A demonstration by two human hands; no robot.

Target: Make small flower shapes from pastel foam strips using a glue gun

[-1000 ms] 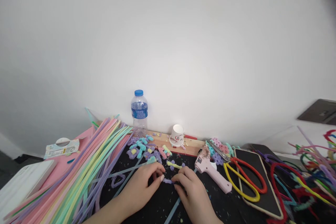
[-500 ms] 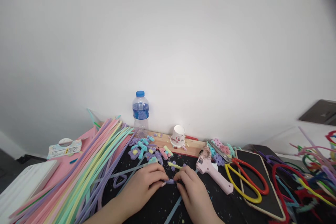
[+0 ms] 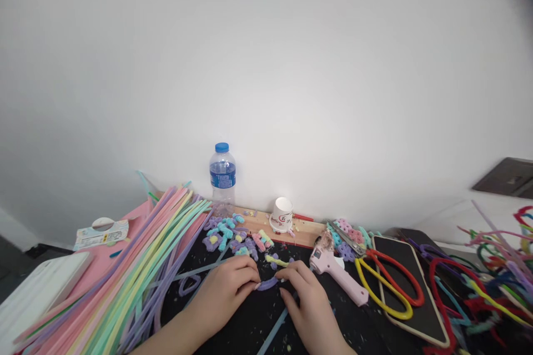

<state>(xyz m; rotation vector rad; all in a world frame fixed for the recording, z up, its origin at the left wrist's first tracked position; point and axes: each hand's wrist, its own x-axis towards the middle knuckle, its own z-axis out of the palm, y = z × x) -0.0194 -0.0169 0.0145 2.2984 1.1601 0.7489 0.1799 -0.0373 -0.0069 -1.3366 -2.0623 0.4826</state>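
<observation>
Now | lower centre | left hand [image 3: 228, 290] pinches purple pipe cleaner [image 3: 267, 285] | right hand [image 3: 307, 300] slightly parted | weak pinch could drop it

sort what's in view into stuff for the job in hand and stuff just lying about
For the job, it seems:
- purple strip, at the fingertips of left hand and right hand
- stems
- small fuzzy pieces
- probably glue gun, scissors

Likely just lying about:
- bottle
- cup
</observation>
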